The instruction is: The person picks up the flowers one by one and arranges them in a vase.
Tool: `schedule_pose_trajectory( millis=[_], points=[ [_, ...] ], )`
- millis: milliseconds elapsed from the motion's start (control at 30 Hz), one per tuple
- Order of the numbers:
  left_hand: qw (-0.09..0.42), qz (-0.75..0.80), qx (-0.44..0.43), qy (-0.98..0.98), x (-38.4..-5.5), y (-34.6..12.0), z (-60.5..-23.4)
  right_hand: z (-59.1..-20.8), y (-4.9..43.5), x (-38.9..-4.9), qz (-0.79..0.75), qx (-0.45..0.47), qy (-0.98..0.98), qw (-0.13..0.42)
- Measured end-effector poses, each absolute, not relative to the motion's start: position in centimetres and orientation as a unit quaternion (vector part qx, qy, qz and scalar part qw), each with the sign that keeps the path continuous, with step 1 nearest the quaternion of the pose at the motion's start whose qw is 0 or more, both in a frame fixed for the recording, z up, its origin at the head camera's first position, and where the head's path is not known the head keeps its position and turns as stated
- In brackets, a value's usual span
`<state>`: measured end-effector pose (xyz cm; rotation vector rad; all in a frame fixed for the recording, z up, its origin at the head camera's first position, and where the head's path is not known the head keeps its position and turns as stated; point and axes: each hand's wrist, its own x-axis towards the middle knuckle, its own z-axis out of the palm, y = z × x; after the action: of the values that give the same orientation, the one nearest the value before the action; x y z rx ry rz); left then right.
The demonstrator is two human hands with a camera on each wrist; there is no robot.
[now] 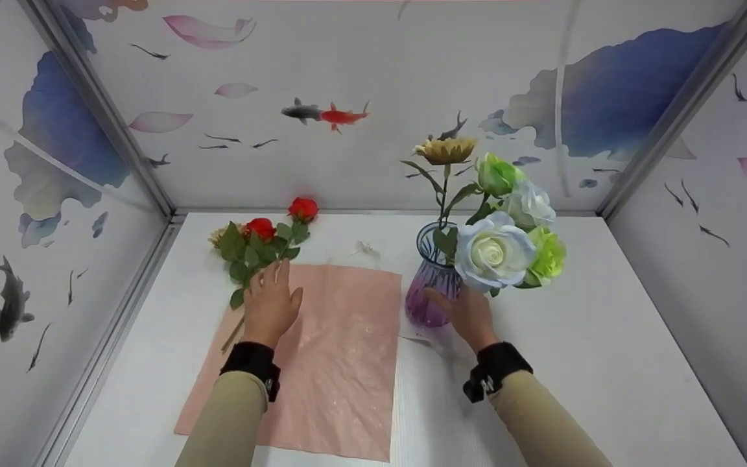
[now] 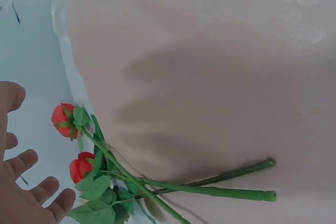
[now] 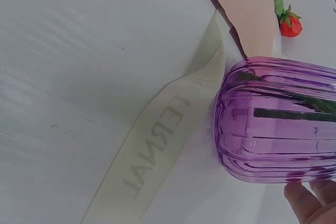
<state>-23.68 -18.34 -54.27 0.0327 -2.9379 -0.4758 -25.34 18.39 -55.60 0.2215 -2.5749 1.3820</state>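
My left hand (image 1: 272,305) is held with its fingers spread above two red roses (image 1: 260,228) and their green stems. A yellowish flower (image 1: 219,236) lies beside those roses. In the left wrist view the fingertips (image 2: 48,188) are near the rose leaves, with bare stems (image 2: 231,190) lying over pink wrapping paper (image 1: 341,363). My right hand (image 1: 471,318) is at the right side of a purple glass vase (image 1: 426,298), fingertips right at the glass and part of the hand hidden by flowers. Pale blue roses (image 1: 493,251), green roses (image 1: 547,254) and a golden flower (image 1: 446,150) stand in the vase.
A cream ribbon with printed letters (image 3: 157,135) lies twisted on the white table (image 1: 594,363) at the vase's foot. Behind the paper sits a small translucent piece (image 1: 365,248). Printed panels (image 1: 406,58) wall the table at the back and both sides.
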Motion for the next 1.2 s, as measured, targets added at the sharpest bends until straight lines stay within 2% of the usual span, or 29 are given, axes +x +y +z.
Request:
schedule_pose_trajectory(
  millis=[167, 400, 567, 667, 900, 1200],
  points=[
    [0.046, -0.159, 0.032, -0.986, -23.5, -19.2, -55.4, -55.7, 18.4, -25.4, 0.479, 0.077, -0.867, 0.111],
    [0.062, -0.166, 0.034, -0.984, -23.1, -20.1, -57.1, -55.8, 18.5, -25.4, 0.480, 0.084, -0.866, 0.112],
    [0.029, -0.194, 0.050, -0.979, -22.7, -20.7, -58.1, -55.8, 18.4, -25.4, 0.479, 0.081, -0.867, 0.105],
    [0.005, -0.211, 0.065, -0.975, -22.6, -21.0, -58.4, -55.8, 18.4, -25.5, 0.481, 0.083, -0.866, 0.110],
    [-0.007, -0.235, 0.080, -0.969, -22.5, -21.4, -58.8, -55.8, 18.4, -25.5, 0.478, 0.082, -0.867, 0.114],
    [-0.048, -0.280, 0.127, -0.950, -22.4, -21.6, -58.4, -55.9, 18.4, -25.4, 0.479, 0.076, -0.868, 0.110]
  ],
)
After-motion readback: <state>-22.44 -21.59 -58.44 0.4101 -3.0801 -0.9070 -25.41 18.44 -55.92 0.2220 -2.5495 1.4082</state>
